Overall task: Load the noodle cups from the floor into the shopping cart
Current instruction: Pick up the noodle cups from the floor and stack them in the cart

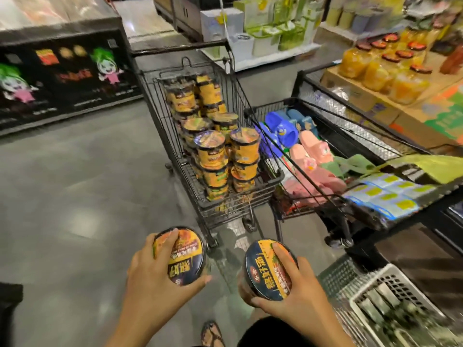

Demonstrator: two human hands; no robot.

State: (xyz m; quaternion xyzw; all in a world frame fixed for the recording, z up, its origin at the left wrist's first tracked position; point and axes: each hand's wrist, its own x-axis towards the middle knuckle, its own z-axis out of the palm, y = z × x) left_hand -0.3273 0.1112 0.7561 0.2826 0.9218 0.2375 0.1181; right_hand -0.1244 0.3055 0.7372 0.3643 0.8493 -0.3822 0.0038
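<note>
My left hand (152, 276) grips a noodle cup (184, 259) from above, fingers curled over its dark and orange lid. A second noodle cup (264, 269) is held the same way by my right hand (298, 289). Both cups are in the air near the bottom of the view, in front of the black wire shopping cart (270, 184). The cart stands straight ahead with several stacked yellow noodle cups (215, 151) inside it.
A low wire bin (288, 106) of blue and pink slippers stands right of the cart. Beside it is a black shelf with packs and jars, and a grey basket (390, 279) sits at bottom right. A black freezer (62, 71) is at far left. My sandalled foot (211, 334) shows below.
</note>
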